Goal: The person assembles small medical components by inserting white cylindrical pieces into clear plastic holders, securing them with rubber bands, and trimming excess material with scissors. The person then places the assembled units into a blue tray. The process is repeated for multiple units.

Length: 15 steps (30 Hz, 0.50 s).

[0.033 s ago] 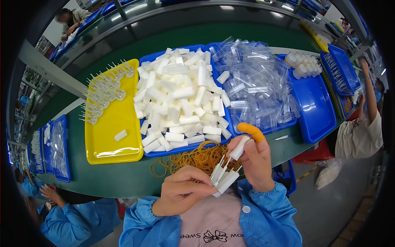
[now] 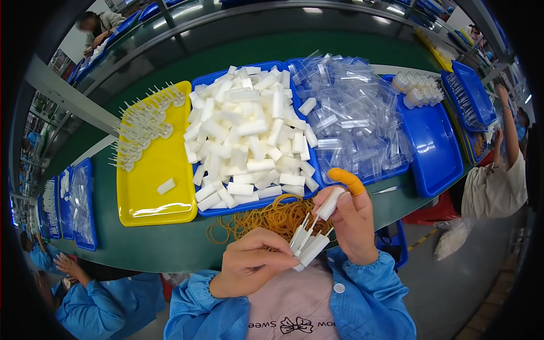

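Note:
My left hand [image 2: 253, 262] pinches a small white part with thin upright prongs [image 2: 305, 241] in front of my chest. White foam sleeves cover some of its prongs, while others are bare. Between thumb and fingers, my right hand [image 2: 352, 224] grips another white foam sleeve [image 2: 331, 203], at or just over the tip of one prong; whether it touches cannot be made out. An orange finger cot [image 2: 345, 180] covers one finger of the right hand. Beyond my hands, a blue tray [image 2: 218, 212] is heaped with white foam pieces [image 2: 243, 127].
Brown rubber bands [image 2: 272, 218] lie along the near table edge. A yellow tray [image 2: 161, 211] at left holds pronged white parts [image 2: 141, 127] and one foam piece. Clear plastic sleeves [image 2: 351, 113] pile up at right, beside another blue tray [image 2: 436, 164]. Co-workers sit on both sides.

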Tool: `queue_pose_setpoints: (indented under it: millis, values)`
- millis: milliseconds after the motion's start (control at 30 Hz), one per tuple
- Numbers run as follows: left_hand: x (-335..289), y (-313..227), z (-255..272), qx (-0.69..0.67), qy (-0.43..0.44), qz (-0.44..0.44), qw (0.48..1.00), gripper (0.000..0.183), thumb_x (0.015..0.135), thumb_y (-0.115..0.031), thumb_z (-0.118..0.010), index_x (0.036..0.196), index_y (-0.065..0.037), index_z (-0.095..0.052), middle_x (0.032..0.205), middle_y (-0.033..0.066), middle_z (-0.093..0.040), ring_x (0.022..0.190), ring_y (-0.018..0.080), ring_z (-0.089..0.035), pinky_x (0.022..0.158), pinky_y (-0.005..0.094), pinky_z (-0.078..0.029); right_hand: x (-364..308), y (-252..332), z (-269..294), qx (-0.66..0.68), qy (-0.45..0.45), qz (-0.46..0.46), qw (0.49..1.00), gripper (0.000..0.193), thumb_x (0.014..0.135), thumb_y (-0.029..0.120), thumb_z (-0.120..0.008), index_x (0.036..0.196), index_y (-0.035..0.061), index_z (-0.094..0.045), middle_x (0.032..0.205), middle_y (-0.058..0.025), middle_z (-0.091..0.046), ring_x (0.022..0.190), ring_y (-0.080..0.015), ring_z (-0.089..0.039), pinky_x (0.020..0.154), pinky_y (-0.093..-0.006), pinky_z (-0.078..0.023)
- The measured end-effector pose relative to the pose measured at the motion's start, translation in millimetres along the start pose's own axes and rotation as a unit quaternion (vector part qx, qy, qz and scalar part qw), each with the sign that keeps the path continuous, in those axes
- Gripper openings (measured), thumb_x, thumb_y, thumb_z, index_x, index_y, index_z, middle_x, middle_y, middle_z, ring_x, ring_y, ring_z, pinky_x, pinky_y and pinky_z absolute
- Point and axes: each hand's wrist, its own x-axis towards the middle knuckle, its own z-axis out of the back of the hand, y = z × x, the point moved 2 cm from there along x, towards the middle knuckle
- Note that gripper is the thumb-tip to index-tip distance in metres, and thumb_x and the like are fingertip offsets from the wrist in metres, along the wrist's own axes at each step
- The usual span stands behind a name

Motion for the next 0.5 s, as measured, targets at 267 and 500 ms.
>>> queue_pose_setpoints:
  millis: [267, 500]
  values:
    - [-1.0, 4.8, 2.5, -0.015, -0.015, 0.007, 1.000, 0.010, 0.070, 0.002, -0.071, 0.080, -0.002, -0.070, 0.086, 0.0108, -0.062, 0.077, 0.0197, -0.057, 0.066, 0.0287, -0.044, -1.2, 3.8, 5.4, 0.054, 0.057, -0.043, 0.996, 0.043, 0.093, 0.023, -0.051, 0.128, 0.0010, -0.040, 0.113, -0.0176, -0.058, 0.098, -0.0221, -0.060, 0.087, -0.0348, -0.048]
    - [1.3, 6.1, -1.6, -0.003, -0.016, -0.006, 1.000, 0.012, 0.069, 0.003, -0.071, 0.079, -0.003, -0.070, 0.085, 0.0107, -0.062, 0.076, 0.0197, -0.057, 0.066, 0.0292, -0.044, -4.3, 3.4, 4.9, 0.055, 0.073, -0.058, 0.994, 0.039, 0.094, 0.019, -0.049, 0.126, -0.0014, -0.044, 0.112, -0.0167, -0.059, 0.102, -0.0225, -0.058, 0.089, -0.0354, -0.047]
